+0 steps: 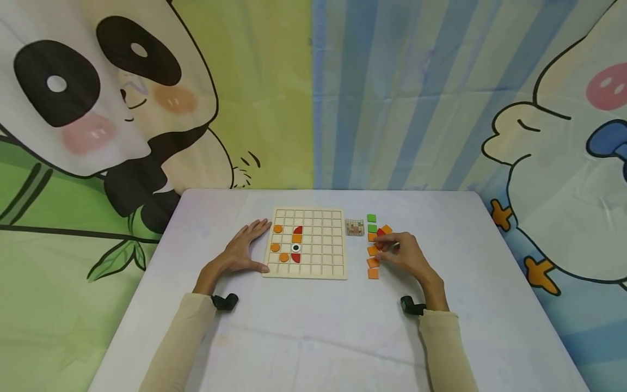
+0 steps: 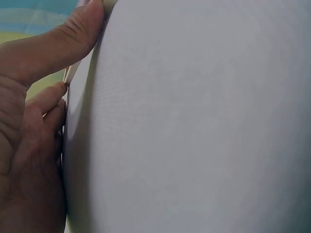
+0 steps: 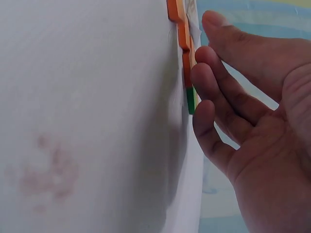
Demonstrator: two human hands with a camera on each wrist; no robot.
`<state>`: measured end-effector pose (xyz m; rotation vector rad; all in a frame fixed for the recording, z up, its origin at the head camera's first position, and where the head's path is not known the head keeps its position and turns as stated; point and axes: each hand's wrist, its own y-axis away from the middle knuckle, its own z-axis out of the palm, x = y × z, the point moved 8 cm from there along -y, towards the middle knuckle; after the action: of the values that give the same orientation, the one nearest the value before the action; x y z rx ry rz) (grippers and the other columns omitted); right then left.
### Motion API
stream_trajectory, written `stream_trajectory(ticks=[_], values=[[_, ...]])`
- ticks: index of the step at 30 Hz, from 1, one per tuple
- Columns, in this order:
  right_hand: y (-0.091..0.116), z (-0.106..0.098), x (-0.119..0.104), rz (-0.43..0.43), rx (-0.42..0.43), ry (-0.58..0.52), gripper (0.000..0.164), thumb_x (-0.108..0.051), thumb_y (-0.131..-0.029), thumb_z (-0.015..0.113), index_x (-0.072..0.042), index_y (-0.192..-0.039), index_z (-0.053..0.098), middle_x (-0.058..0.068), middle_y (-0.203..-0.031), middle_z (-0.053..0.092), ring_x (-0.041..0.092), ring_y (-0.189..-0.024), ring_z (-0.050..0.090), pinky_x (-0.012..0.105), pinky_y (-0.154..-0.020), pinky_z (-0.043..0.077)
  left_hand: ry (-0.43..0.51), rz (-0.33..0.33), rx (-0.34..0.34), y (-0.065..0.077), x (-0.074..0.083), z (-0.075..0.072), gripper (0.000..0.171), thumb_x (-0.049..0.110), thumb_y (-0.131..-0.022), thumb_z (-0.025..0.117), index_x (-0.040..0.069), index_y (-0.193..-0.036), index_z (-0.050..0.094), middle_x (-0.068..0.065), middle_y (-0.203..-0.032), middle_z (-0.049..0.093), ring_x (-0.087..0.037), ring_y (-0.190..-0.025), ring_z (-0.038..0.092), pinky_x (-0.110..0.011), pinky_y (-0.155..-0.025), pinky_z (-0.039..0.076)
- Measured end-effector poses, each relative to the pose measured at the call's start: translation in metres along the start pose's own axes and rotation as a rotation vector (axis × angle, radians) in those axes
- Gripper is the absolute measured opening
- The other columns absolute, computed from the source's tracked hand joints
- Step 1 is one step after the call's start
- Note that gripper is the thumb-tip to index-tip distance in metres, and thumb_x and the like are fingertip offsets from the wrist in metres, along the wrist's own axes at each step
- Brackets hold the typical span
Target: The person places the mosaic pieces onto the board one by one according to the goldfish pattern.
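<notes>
A light wooden grid board (image 1: pixel 323 245) lies on the table. Its left part carries several pieces: orange discs (image 1: pixel 278 228), red rounded pieces (image 1: pixel 297 230), an orange square (image 1: pixel 296 238) and a white disc with a black dot (image 1: pixel 296 247). My left hand (image 1: pixel 241 251) rests with spread fingers along the board's left edge, thumb at the near corner. Right of the board, my right hand (image 1: pixel 404 251) reaches down with bent fingers over loose orange tiles (image 1: pixel 373 274) and a red piece (image 1: pixel 380 232), which the fingers partly cover. No piece shows between thumb and fingers in the right wrist view.
A small patterned card (image 1: pixel 355 227) lies beside the board's right edge. Two green tiles (image 1: pixel 372 218) top the column of loose tiles. The white table (image 1: pixel 313 337) backs onto a printed cloth (image 1: pixel 392 98) with cartoon animals.
</notes>
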<state>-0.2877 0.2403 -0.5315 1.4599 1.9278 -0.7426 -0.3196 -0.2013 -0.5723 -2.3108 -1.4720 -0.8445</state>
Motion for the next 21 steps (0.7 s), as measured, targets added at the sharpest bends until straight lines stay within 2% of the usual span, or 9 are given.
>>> stream_trajectory(ticks=[5,12,18,21], values=[[0.009,0.000,0.003,0.009,-0.029,-0.003,0.035,0.000,-0.084,0.092,-0.005,-0.118,0.084,0.009,-0.107,0.084,0.021,-0.092,0.071,0.034,-0.086,0.063,-0.001,-0.006,-0.001,0.000,0.000,0.001,0.139,0.051,-0.066,0.103,0.015,-0.175,0.025,-0.014,-0.184,0.019,-0.043,-0.172,0.012,-0.065,-0.141,0.004],[0.014,0.009,0.000,0.006,-0.093,-0.036,0.034,0.003,-0.084,0.091,-0.011,-0.115,0.086,0.005,-0.109,0.084,0.021,-0.094,0.070,0.029,-0.086,0.061,0.007,-0.004,0.008,0.003,0.001,0.000,0.140,0.048,-0.066,0.104,0.012,-0.175,0.024,-0.016,-0.184,0.019,-0.044,-0.171,0.011,-0.064,-0.141,0.003],[0.016,0.013,-0.002,0.003,-0.091,0.035,0.033,-0.001,-0.082,0.094,-0.012,-0.112,0.087,0.002,-0.107,0.083,0.018,-0.095,0.068,0.029,-0.088,0.059,-0.004,0.019,0.011,0.000,0.001,0.000,0.141,0.049,-0.065,0.104,0.010,-0.175,0.024,-0.016,-0.184,0.019,-0.045,-0.171,0.011,-0.064,-0.141,0.003],[0.016,0.013,-0.003,0.004,-0.096,0.063,0.029,-0.004,-0.082,0.095,-0.013,-0.108,0.087,0.000,-0.104,0.082,0.017,-0.093,0.066,0.029,-0.086,0.058,0.005,0.008,0.008,0.000,0.001,0.000,0.141,0.048,-0.065,0.104,0.011,-0.175,0.024,-0.016,-0.184,0.019,-0.044,-0.171,0.011,-0.064,-0.141,0.003]])
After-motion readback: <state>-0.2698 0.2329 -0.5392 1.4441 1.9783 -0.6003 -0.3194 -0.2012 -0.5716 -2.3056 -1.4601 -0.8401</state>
